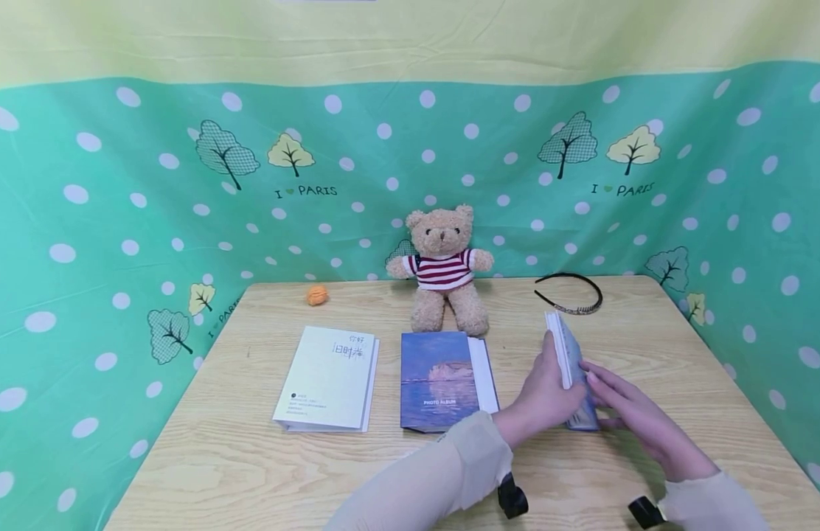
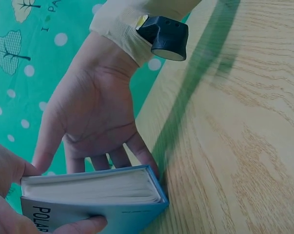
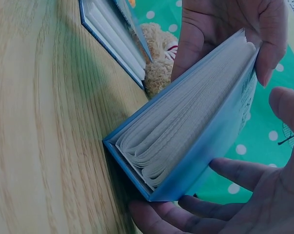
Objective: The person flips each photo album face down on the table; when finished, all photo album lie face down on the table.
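A blue photo album (image 1: 582, 409) with thick white pages stands tilted on its edge at the right of the table. My left hand (image 1: 546, 387) grips it from the left; in the left wrist view, part of the word POLAR shows on the album's cover (image 2: 122, 214). On the other side, my right hand (image 1: 638, 424) touches the cover with extended fingers, its palm facing the album. The right wrist view shows the page edges (image 3: 181, 117) and a lower corner close to the wood. Left of my hands lies a second album (image 1: 439, 383) with a seaside picture and the words PHOTO ALBUM.
A white album (image 1: 327, 380) lies farther left. At the back, a teddy bear (image 1: 443, 269) in a striped shirt sits against the green dotted curtain (image 1: 357, 147). A small orange object (image 1: 317, 295) lies back left, a black headband (image 1: 592, 304) back right.
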Available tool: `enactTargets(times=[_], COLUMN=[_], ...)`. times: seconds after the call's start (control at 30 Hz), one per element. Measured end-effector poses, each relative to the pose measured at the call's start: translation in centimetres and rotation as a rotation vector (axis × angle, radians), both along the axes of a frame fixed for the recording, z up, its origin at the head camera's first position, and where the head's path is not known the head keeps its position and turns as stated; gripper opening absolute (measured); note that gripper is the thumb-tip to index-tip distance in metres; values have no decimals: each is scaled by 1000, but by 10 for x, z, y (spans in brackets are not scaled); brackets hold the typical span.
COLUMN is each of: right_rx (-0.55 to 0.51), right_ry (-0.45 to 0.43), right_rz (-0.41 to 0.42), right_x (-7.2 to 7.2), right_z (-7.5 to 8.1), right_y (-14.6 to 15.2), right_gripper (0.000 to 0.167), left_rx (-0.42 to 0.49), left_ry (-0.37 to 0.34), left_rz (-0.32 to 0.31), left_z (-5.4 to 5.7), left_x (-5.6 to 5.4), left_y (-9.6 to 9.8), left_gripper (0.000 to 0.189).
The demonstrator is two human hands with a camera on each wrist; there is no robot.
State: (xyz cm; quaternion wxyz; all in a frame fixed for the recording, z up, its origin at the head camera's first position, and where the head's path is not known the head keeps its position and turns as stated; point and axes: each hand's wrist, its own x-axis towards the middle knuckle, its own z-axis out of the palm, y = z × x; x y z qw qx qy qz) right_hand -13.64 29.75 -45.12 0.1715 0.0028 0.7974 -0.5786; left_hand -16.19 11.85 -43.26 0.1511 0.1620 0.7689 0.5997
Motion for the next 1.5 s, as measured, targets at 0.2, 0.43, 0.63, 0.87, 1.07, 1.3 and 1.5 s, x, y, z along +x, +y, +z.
enactTargets(times=[0.2,0.43,0.63,0.87,1.07,1.3,1.5], right_rx=[-11,14,59,93,104,108,103], right_ry=[24,1,3,14,42,99,128], right_rz=[38,39,35,40,58,75,97], right_x=[-2,-2,-1,0,0,0,0], right_z=[-2,-2,-2,-2,-4,-7,-10], right_y=[3,4,3,3,5,8,11], right_gripper=[65,66,68,69,68,68,73], left_rx=[-8,10,33,54,53,67,105], left_ry=[4,-4,-46,-70,-69,-91,-104], left_rz=[9,18,18,7,4,0,-16], left_z=[0,-2,-4,-4,-4,-4,-3], left_x=[0,1,1,1,1,2,2], left_y=[0,1,1,1,1,2,2], left_gripper=[96,99,99,98,97,96,96])
